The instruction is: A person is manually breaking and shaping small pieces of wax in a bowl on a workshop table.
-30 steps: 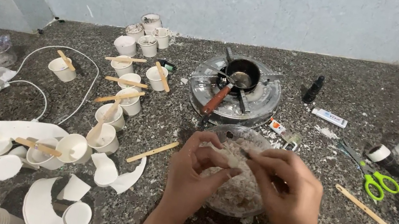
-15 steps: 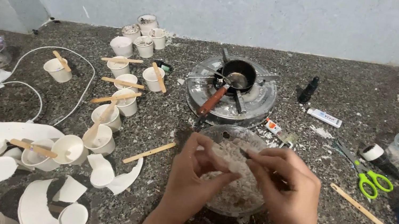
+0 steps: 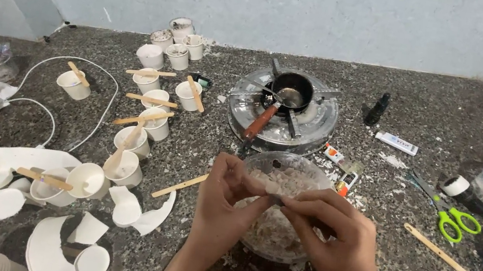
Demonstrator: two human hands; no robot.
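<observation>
Whitish wax piece (image 3: pixel 277 189) is pinched between both hands above the clear bowl (image 3: pixel 263 160) of flakes, near the stove (image 3: pixel 315 125). Left hand (image 3: pixel 230 197) and right hand (image 3: pixel 336 236) have drawn closer together than half a second ago, fingertips now meeting on the piece.

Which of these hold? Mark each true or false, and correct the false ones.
1. Both hands, left hand and right hand, meet over the clear bowl of pale flakes. True.
2. The green-handled scissors lie left of the bowl. False: they lie to its right.
3. A small dark pan sits on the round metal burner. True.
4. The paper cups stand to the right of the burner. False: they stand to its left.
5. Wooden sticks rest across several cups. True.
</observation>
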